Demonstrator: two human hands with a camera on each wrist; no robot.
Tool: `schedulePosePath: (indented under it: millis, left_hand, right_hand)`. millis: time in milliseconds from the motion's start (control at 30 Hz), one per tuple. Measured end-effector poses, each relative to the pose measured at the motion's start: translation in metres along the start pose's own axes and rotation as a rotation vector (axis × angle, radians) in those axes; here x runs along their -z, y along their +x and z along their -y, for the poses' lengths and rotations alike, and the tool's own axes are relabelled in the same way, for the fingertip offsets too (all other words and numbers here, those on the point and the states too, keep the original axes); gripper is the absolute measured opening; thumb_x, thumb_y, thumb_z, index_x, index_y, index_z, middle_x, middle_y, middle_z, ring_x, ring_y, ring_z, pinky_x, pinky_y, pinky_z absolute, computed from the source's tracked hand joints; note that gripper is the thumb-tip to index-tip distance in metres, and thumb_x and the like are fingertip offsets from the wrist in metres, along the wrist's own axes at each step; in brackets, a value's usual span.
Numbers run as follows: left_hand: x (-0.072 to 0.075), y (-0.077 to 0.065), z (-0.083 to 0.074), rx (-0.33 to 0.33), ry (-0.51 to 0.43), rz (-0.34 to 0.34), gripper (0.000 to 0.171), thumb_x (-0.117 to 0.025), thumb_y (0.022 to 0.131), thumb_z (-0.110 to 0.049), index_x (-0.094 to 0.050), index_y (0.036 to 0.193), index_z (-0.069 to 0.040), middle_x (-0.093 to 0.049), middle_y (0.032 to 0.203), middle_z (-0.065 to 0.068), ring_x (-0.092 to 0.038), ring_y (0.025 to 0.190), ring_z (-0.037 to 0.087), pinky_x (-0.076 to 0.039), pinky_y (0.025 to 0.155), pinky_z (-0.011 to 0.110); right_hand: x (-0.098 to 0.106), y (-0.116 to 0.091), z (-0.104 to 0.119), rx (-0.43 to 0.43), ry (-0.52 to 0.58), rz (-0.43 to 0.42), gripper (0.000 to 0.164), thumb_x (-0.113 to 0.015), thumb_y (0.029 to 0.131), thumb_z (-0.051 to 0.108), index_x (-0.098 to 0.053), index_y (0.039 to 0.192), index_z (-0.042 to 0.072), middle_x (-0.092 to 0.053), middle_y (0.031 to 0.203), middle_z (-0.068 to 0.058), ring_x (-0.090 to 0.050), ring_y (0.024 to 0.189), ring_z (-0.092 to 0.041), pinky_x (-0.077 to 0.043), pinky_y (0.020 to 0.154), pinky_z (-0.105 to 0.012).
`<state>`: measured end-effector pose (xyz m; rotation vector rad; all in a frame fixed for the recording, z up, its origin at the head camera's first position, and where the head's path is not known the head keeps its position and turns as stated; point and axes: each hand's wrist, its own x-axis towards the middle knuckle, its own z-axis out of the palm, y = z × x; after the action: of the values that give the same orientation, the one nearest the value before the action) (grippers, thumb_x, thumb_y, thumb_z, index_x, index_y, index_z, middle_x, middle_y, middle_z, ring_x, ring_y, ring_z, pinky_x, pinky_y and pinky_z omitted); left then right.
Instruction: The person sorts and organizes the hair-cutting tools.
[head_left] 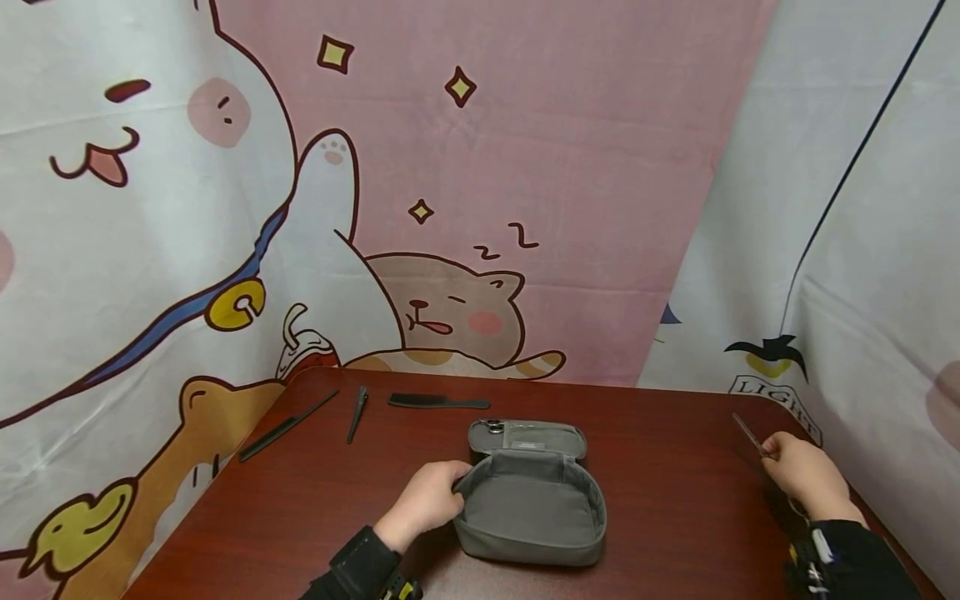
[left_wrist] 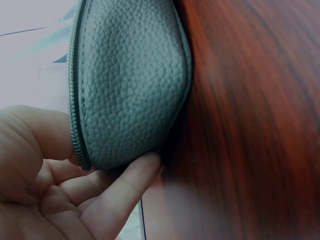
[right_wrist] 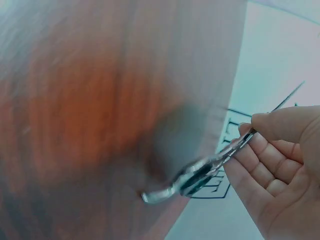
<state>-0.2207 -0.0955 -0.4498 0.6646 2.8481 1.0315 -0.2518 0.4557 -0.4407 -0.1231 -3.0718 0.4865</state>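
A grey zippered case (head_left: 531,543) stands on the table with its lid folded back and its inside visible. My left hand (head_left: 423,502) grips the case's left rim, thumb and fingers on either side of the wall. The left wrist view shows the pebbled side and zipper edge close up. Over at the right end of the table, my right hand (head_left: 812,475) pinches a pair of slim metal scissors (right_wrist: 202,172) between thumb and fingers. One thin end (head_left: 746,431) points away from me; the handle end, with a curved finger rest, sticks out the other side.
Toward the back left of the brown table (head_left: 675,475) lie a thin dark comb (head_left: 288,425), a dark hair clip (head_left: 357,414) and a black comb with a handle (head_left: 438,402). A printed cloth (head_left: 585,167) hangs behind the table and along its right side.
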Motion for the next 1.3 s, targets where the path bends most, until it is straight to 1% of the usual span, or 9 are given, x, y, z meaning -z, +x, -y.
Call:
schedulePosePath:
  millis: [100, 200, 367, 600, 700, 833, 1033, 1133, 1300]
  left_hand:
    - [-0.001, 0.000, 0.001, -0.004, 0.005, -0.005, 0.041, -0.063, 0.076, 0.011, -0.072, 0.113, -0.005, -0.071, 0.103, 0.007, -0.066, 0.093, 0.024, -0.054, 0.081, 0.041]
    - [-0.001, 0.000, 0.001, -0.007, 0.011, -0.008, 0.040, -0.063, 0.076, 0.010, -0.072, 0.112, -0.005, -0.071, 0.103, 0.006, -0.067, 0.093, 0.023, -0.054, 0.081, 0.040]
    - [-0.001, 0.000, 0.002, -0.009, 0.016, -0.012, 0.040, -0.064, 0.076, 0.010, -0.072, 0.113, -0.004, -0.071, 0.103, 0.007, -0.067, 0.094, 0.024, -0.054, 0.082, 0.041]
    - [-0.001, -0.001, 0.003, -0.021, 0.024, -0.022, 0.040, -0.064, 0.075, 0.010, -0.072, 0.111, -0.005, -0.071, 0.102, 0.006, -0.067, 0.093, 0.023, -0.054, 0.081, 0.040]
    - [-0.002, 0.000, 0.003, -0.026, 0.028, -0.021, 0.040, -0.064, 0.075, 0.010, -0.072, 0.111, -0.005, -0.071, 0.103, 0.006, -0.067, 0.094, 0.023, -0.054, 0.082, 0.040]
    - [-0.001, 0.000, 0.003, -0.021, 0.021, -0.013, 0.040, -0.063, 0.076, 0.010, -0.072, 0.113, -0.004, -0.071, 0.104, 0.007, -0.067, 0.096, 0.025, -0.054, 0.082, 0.041]
    - [-0.002, 0.000, 0.002, -0.011, 0.018, -0.009, 0.041, -0.064, 0.077, 0.009, -0.071, 0.114, -0.004, -0.071, 0.105, 0.007, -0.066, 0.098, 0.026, -0.053, 0.084, 0.042]
    - [-0.002, 0.000, 0.002, -0.005, 0.016, -0.009, 0.041, -0.064, 0.077, 0.009, -0.071, 0.115, -0.004, -0.071, 0.106, 0.007, -0.066, 0.098, 0.026, -0.053, 0.084, 0.042]
    - [-0.002, -0.001, 0.002, 0.000, 0.011, -0.012, 0.041, -0.063, 0.077, 0.009, -0.071, 0.115, -0.005, -0.071, 0.105, 0.007, -0.066, 0.098, 0.027, -0.053, 0.083, 0.042]
  right_hand:
    - [0.003, 0.001, 0.007, 0.017, 0.016, -0.017, 0.026, -0.064, 0.088, 0.008, -0.055, 0.101, -0.012, -0.062, 0.086, -0.024, -0.059, 0.073, -0.031, -0.049, 0.066, -0.052]
    - [0.005, -0.001, 0.014, 0.022, 0.041, -0.036, 0.029, -0.063, 0.089, 0.008, -0.054, 0.104, -0.015, -0.061, 0.087, -0.026, -0.057, 0.073, -0.031, -0.049, 0.065, -0.052]
    - [0.007, -0.002, 0.025, 0.040, 0.095, -0.099, 0.030, -0.063, 0.089, 0.009, -0.053, 0.105, -0.015, -0.058, 0.083, -0.020, -0.053, 0.070, -0.028, -0.048, 0.062, -0.046]
    - [0.006, 0.001, 0.038, 0.107, 0.142, -0.170, 0.025, -0.064, 0.090, 0.012, -0.053, 0.099, -0.008, -0.057, 0.079, -0.013, -0.053, 0.066, -0.024, -0.042, 0.056, -0.035]
    - [0.007, 0.002, 0.044, 0.111, 0.154, -0.179, 0.025, -0.065, 0.091, 0.014, -0.054, 0.099, -0.007, -0.060, 0.081, -0.014, -0.055, 0.068, -0.024, -0.043, 0.056, -0.035]
    - [0.006, 0.001, 0.052, 0.116, 0.182, -0.193, 0.023, -0.066, 0.092, 0.015, -0.056, 0.098, -0.005, -0.062, 0.086, -0.019, -0.059, 0.073, -0.029, -0.046, 0.058, -0.037]
    - [0.003, -0.002, 0.067, 0.123, 0.266, -0.250, 0.023, -0.066, 0.093, 0.016, -0.058, 0.099, -0.005, -0.064, 0.093, -0.024, -0.063, 0.082, -0.037, -0.050, 0.062, -0.040]
    - [0.001, -0.003, 0.076, 0.109, 0.318, -0.273, 0.023, -0.065, 0.095, 0.017, -0.057, 0.097, -0.004, -0.064, 0.099, -0.026, -0.062, 0.083, -0.034, -0.049, 0.061, -0.036]
    - [-0.003, -0.005, 0.090, 0.076, 0.416, -0.285, 0.023, -0.064, 0.097, 0.019, -0.056, 0.098, -0.003, -0.064, 0.106, -0.028, -0.059, 0.080, -0.019, -0.048, 0.058, -0.025]
